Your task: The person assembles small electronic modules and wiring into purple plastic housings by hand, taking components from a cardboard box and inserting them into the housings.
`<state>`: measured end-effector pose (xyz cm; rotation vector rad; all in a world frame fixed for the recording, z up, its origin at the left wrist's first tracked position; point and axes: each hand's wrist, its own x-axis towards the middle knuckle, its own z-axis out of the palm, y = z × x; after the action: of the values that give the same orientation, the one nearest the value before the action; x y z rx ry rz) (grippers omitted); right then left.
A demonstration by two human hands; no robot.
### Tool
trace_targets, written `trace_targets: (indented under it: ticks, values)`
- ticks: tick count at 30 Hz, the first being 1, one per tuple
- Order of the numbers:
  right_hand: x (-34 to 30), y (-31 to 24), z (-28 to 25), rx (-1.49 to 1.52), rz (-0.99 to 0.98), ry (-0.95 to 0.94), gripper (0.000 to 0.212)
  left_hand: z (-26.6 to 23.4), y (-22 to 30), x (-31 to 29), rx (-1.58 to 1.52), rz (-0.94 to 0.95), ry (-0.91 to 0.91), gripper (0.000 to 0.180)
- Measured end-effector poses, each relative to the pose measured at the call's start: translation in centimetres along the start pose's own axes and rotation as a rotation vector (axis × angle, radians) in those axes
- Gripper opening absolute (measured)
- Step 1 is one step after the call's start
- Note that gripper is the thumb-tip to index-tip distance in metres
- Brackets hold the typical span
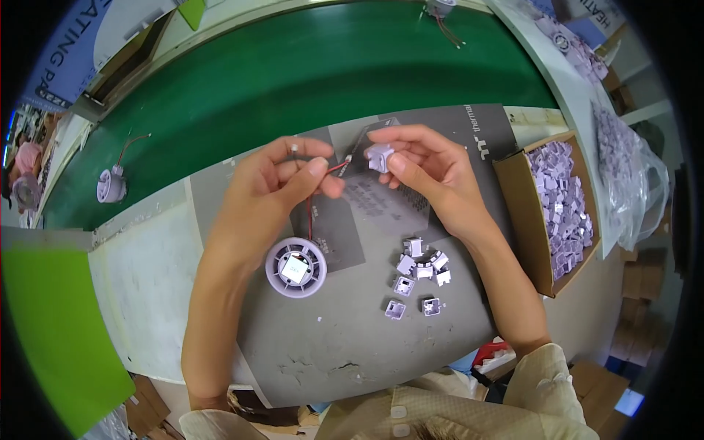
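Far left of frame: fan unit (pixel 111 185), lilac, one, on the green belt (pixel 242 81), its leads upward.

Left of centre: left hand (pixel 271 183), one, thumb and fingers pinching a red lead (pixel 336 168) near its pale tip. The lead should be light, limp and easily strained at the joint; best held just behind the tip.

Below that hand: round fan (pixel 296 244), lilac, one, lying flat on the grey mat (pixel 315 352), pale square label at its hub. Probably light, rigid; take by the outer rim, sparing the wires.

Centre: housing (pixel 378 158), lilac, one, gripped between thumb and fingers of the right hand (pixel 444 176), apart from the lead tip. Likely feather-light, stiff, somewhat slick plastic; hold by opposite side walls.

Right of centre, lower: loose housings (pixel 423 270), eight, six clustered, two nearer the lower edge.

Upper right: second fan unit (pixel 440 7), one, on the belt.

Right: cardboard box (pixel 522 220), one, filled with lilac pieces (pixel 561 205), too many to count.
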<state>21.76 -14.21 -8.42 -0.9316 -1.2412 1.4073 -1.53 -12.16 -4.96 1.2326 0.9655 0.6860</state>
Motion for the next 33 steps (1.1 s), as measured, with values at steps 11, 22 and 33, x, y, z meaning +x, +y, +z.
trace_targets:
  ticks: [11,22,33]
  values:
    - [-0.1,0.5,-0.6,0.231,0.088,-0.068,0.034,2.6,1.9,-2.5,0.513,0.142,0.239,0.018]
    - [-0.1,1.0,-0.2,-0.069,-0.022,0.015,0.03,2.1,0.0,-1.4,0.866,0.348,0.111,0.027]
    - [-0.4,1.3,0.3,-0.18,-0.028,0.0,0.029,-0.4,-0.2,0.5,0.258,-0.086,-0.258,0.038]
